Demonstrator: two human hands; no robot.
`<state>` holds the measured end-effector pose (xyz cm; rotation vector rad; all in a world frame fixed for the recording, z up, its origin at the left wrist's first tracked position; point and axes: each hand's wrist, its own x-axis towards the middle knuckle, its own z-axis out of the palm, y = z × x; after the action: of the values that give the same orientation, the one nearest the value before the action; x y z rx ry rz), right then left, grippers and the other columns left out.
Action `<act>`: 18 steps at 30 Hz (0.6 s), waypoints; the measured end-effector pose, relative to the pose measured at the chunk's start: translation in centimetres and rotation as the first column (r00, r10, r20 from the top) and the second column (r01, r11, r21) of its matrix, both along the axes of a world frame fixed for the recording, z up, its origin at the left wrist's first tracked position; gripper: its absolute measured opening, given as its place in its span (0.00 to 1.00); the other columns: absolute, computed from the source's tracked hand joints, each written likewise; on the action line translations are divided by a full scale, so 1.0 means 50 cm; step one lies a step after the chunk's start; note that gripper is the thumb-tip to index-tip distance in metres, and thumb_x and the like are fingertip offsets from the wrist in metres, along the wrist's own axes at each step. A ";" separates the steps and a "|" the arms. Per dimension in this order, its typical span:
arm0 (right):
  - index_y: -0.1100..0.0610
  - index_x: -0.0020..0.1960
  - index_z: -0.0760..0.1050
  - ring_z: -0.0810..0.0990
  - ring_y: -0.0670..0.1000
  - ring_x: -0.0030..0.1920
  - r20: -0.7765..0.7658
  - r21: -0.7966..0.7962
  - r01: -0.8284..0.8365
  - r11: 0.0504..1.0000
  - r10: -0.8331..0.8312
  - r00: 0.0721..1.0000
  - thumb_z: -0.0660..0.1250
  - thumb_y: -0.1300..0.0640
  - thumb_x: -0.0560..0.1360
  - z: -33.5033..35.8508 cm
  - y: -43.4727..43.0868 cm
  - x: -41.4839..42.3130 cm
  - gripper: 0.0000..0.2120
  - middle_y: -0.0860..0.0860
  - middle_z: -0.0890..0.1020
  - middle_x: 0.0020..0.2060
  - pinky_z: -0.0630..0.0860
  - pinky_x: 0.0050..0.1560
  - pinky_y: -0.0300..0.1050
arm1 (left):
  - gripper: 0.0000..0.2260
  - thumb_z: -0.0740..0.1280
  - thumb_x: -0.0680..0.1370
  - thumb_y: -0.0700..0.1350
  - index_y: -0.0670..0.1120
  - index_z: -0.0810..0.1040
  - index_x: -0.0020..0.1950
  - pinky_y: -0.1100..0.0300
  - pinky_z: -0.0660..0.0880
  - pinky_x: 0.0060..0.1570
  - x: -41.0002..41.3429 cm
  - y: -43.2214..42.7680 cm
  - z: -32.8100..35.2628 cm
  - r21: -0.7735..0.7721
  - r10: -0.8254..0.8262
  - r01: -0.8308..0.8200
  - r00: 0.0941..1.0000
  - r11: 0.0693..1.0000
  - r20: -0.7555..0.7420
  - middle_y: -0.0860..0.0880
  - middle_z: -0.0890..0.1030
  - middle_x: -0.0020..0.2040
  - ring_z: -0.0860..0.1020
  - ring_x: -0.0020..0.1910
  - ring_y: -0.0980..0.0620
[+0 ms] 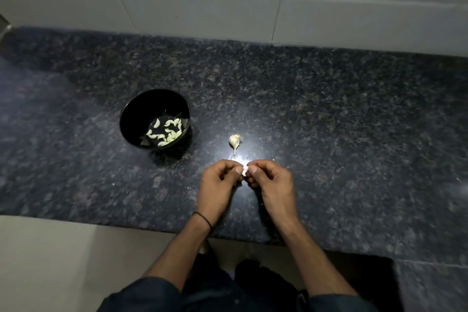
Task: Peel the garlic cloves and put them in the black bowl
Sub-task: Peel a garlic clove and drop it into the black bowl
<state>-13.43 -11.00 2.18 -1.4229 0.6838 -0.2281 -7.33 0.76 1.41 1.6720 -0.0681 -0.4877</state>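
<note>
Above the counter [329, 109], both hands' curled fingers pinch one garlic clove [244, 171].

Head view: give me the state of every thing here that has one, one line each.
black bowl: upright on the counter, partly filled.
peeled cloves: lying in the bowl's bottom.
garlic bulb piece: lying on the counter, skin on, untouched.
held clove: pinched between both hands above the counter; peel progress unclear.
left hand: fingers curled, pinching the held clove.
right hand: fingers curled, pinching the held clove.
</note>
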 end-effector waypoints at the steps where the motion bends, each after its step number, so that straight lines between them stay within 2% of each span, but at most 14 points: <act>1: 0.61 0.46 0.83 0.81 0.49 0.37 -0.007 0.005 -0.022 1.000 0.022 1.000 0.68 0.65 0.79 -0.001 -0.004 0.001 0.05 0.59 0.85 0.38 0.78 0.40 0.39 | 0.04 0.68 0.79 0.35 0.37 0.82 0.48 0.61 0.78 0.41 0.000 -0.001 0.000 0.003 0.003 -0.003 1.000 1.000 -0.014 0.41 0.84 0.39 0.80 0.38 0.52; 4: 0.61 0.47 0.83 0.79 0.50 0.36 -0.042 0.009 -0.077 0.997 0.077 0.996 0.68 0.63 0.79 -0.010 -0.019 0.003 0.05 0.60 0.85 0.38 0.77 0.38 0.42 | 0.04 0.67 0.79 0.35 0.37 0.82 0.48 0.66 0.74 0.36 0.004 -0.005 0.000 0.023 -0.008 0.009 0.999 1.000 -0.051 0.46 0.81 0.35 0.78 0.34 0.55; 7: 0.62 0.47 0.82 0.78 0.51 0.34 -0.072 0.026 -0.094 0.995 0.095 0.993 0.69 0.63 0.79 -0.021 -0.031 0.006 0.05 0.61 0.84 0.38 0.76 0.34 0.43 | 0.04 0.68 0.80 0.36 0.37 0.81 0.47 0.67 0.73 0.34 0.007 -0.004 0.000 0.040 -0.002 0.005 0.998 0.999 -0.065 0.48 0.80 0.32 0.76 0.31 0.56; 10: 0.63 0.47 0.80 0.78 0.50 0.32 -0.076 0.028 -0.109 0.994 0.111 0.991 0.68 0.63 0.79 -0.030 -0.037 0.009 0.04 0.58 0.84 0.35 0.76 0.32 0.43 | 0.05 0.68 0.79 0.36 0.39 0.81 0.44 0.66 0.73 0.31 0.004 -0.010 0.001 0.044 0.025 -0.021 0.997 0.999 -0.080 0.50 0.79 0.29 0.75 0.28 0.57; 14: 0.66 0.49 0.78 0.77 0.50 0.30 -0.056 0.052 -0.108 0.993 0.111 0.992 0.67 0.65 0.80 -0.034 -0.040 0.009 0.04 0.58 0.82 0.35 0.75 0.29 0.43 | 0.06 0.68 0.79 0.35 0.40 0.80 0.43 0.64 0.74 0.29 -0.006 -0.025 0.011 0.041 0.067 -0.063 0.990 0.997 -0.120 0.49 0.78 0.28 0.75 0.26 0.58; 18: 0.64 0.49 0.78 0.77 0.51 0.30 -0.042 0.082 -0.133 0.988 0.137 0.990 0.66 0.65 0.80 -0.036 -0.048 0.009 0.03 0.58 0.83 0.35 0.76 0.30 0.44 | 0.06 0.67 0.80 0.36 0.40 0.80 0.43 0.63 0.75 0.29 -0.013 -0.033 0.014 0.055 0.105 -0.099 0.987 0.994 -0.117 0.47 0.79 0.30 0.76 0.26 0.56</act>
<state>-12.98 -13.42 0.39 -1.3957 0.6257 -0.0608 -7.97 -0.88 2.09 1.6808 0.1183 -0.5144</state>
